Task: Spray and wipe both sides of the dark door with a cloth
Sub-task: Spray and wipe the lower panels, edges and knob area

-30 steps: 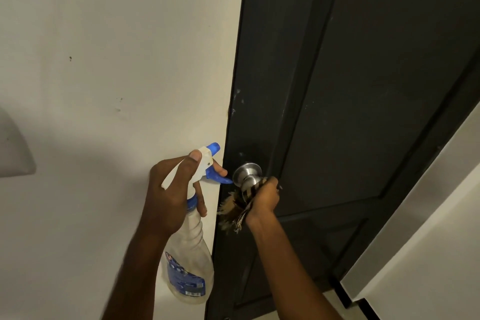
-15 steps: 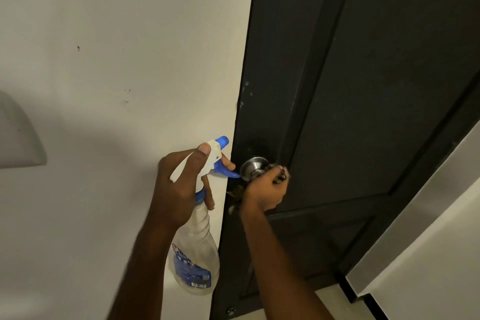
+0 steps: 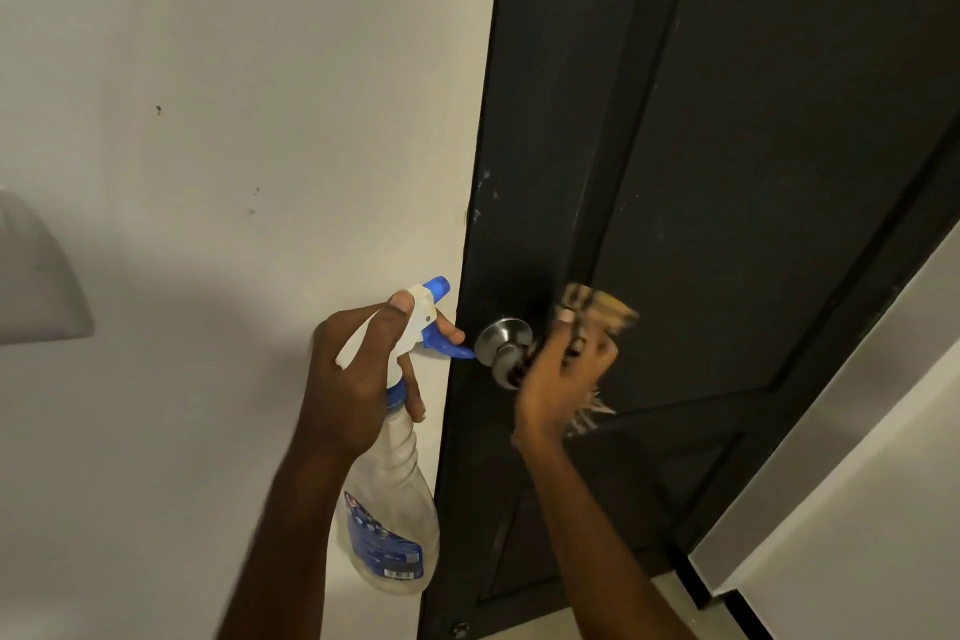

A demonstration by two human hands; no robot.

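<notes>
White wall (image 3: 208, 120) fills the left of view, dark door (image 3: 779, 172) the right. Nearest: left hand (image 3: 358, 379) wrapped round the neck of the spray bottle (image 3: 389, 525), one finger on the blue trigger, nozzle aimed toward the door edge. Bottle hangs upright against the wall, just beside the door. Right hand (image 3: 561, 374) (blurred) has its fingers curled round a tan patterned cloth (image 3: 597, 312), held at the door face right of the metal knob (image 3: 504, 335); fringe shows below the palm. Farther left, a grey rounded fitting (image 3: 36, 276) sits on the wall.
</notes>
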